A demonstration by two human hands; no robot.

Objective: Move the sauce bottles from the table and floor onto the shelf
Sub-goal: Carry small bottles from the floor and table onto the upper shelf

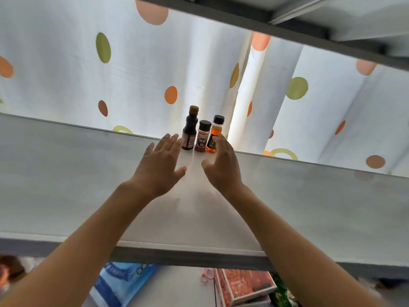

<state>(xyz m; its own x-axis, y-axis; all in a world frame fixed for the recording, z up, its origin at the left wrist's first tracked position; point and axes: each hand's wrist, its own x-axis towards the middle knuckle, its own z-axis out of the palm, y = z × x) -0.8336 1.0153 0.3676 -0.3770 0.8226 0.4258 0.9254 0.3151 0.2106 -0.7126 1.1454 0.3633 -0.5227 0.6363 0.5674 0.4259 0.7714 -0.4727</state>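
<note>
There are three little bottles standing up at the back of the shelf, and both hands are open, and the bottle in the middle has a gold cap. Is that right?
Almost. The middle bottle has a black cap; the gold cap is on the dark bottle to its left. The head view shows this. The orange bottle makes three, all upright at the back of the shelf, and the left hand and right hand are both open.

Three bottles stand in a row at the back edge of the shelf (pixel 88 185), at twelve o'clock: the tall bottle (pixel 190 129) leftmost, the jar (pixel 202 137) in the middle, touching both, the squat bottle (pixel 215 135) rightmost. A curtain (pixel 132 74) hangs behind. Boxes (pixel 243 286) lie below, at six o'clock.
</note>
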